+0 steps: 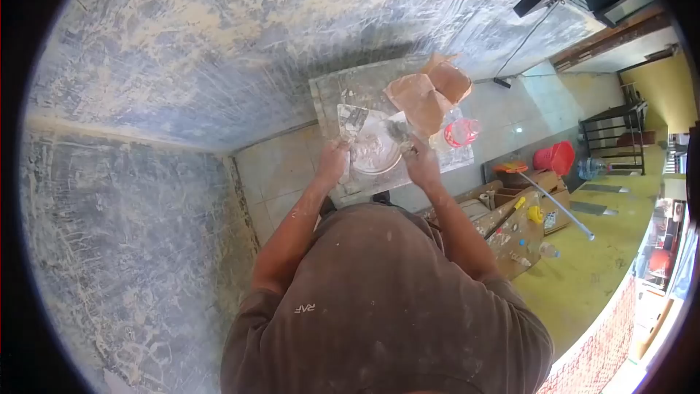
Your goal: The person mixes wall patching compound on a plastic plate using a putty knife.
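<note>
A round container of white paste [375, 147] sits on a stained board [328, 95] in front of me. My left hand [335, 160] is closed around a flat putty blade [352, 120] at the container's left side. On the right side, my right hand [421, 160] grips a smaller scraper [397, 130], its blade over the paste. Just behind my right hand stands an open brown paper bag [423, 102]. A clear plastic container with a red band [461, 132] is right of the bag.
Patchy plastered walls [182, 44] rise ahead and to the left. At the right lie a red bucket [554, 157], a pole with an orange head [558, 204], cardboard [550, 182] and bottles [548, 249]. A black metal rack [616, 135] stands farther back.
</note>
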A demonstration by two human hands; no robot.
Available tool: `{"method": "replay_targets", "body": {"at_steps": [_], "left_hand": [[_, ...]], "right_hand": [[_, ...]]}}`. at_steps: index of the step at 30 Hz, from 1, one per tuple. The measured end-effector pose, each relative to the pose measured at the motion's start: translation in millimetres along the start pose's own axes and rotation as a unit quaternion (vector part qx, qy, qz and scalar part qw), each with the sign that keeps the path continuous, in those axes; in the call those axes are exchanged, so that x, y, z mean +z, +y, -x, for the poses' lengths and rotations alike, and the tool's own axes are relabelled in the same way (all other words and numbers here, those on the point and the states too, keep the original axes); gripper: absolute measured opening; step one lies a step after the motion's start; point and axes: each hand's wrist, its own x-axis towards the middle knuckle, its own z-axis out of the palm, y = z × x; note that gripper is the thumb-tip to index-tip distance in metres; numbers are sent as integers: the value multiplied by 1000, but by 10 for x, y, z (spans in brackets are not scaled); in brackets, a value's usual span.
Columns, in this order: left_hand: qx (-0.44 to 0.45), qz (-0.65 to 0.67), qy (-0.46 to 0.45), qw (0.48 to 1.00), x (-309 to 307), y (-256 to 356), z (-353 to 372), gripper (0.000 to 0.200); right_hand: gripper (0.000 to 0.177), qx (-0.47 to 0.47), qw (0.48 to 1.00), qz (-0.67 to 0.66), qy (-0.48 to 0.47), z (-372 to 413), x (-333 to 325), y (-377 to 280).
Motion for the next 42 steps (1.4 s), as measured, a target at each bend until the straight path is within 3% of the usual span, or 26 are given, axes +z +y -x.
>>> {"method": "replay_targets", "body": {"at_steps": [2,3,6,8,9,11,14,16,18,23,25,27,29,31,32,33,34,35,36,37,38,40,41,42], "left_hand": [[-42,-8,-36,998,-18,188,185,19],[-18,-20,-31,999,-225,202,-39,19],[-57,50,15,997,-301,128,144,18],[-128,-64,69,987,-421,72,141,20],[-129,-62,67,987,-467,-33,55,20],[-36,-193,137,971,-525,-313,-209,34],[-64,-191,89,975,-372,-142,-490,39],[-112,-329,82,934,-239,-162,-675,41],[-94,-335,81,934,-187,-175,-718,44],[-70,-428,9,901,-143,-86,-930,51],[-122,-379,12,917,-141,-8,-1161,55],[-73,-369,10,927,-76,-14,-1293,52],[35,-446,2,894,-31,0,-1395,54],[38,-465,5,885,3,45,-1378,53],[44,-484,8,874,12,66,-1366,54],[45,-486,9,873,2,78,-1334,54],[79,-494,51,864,-15,88,-1257,54],[113,-501,95,853,-34,89,-1171,55],[113,-503,96,852,-92,40,-1095,55],[193,-467,139,852,-177,-31,-1015,52],[272,-427,180,843,-219,-102,-913,50],[163,-286,150,932,-205,-44,-534,44],[164,-288,152,931,-193,-77,-360,44],[71,-311,143,937,-194,-132,-205,41]], "right_hand": [[49,96,991,88,-15,-49,-135,-107],[49,79,994,77,2,-377,62,-131],[43,11,987,150,-57,-410,-34,-165],[35,11,963,261,-69,-410,-140,-265],[35,12,962,263,-70,-428,-167,-219],[38,-3,927,350,-136,-385,-208,-103],[42,-40,913,373,-160,-359,-238,-220],[43,-61,903,389,-171,-454,-188,-192],[45,-142,872,440,-158,-617,-108,-110],[44,-63,872,453,-172,-670,-232,-329],[41,11,925,365,-107,-533,-293,-414],[40,34,938,335,-79,-276,-307,-308],[45,37,979,200,24,54,-293,-271],[45,158,957,242,17,480,-239,-231],[45,159,957,240,16,713,-207,-131],[50,160,961,206,90,930,-179,29],[55,160,958,171,164,1048,-157,217],[55,159,959,169,164,1070,-134,441],[60,182,944,16,276,1069,-111,669],[66,199,893,-138,379,956,-150,654],[80,199,886,-150,392,810,-212,664],[85,149,885,-154,413,429,-246,437],[90,100,883,-156,432,281,-241,418],[90,99,883,-161,430,146,-220,464]]}}
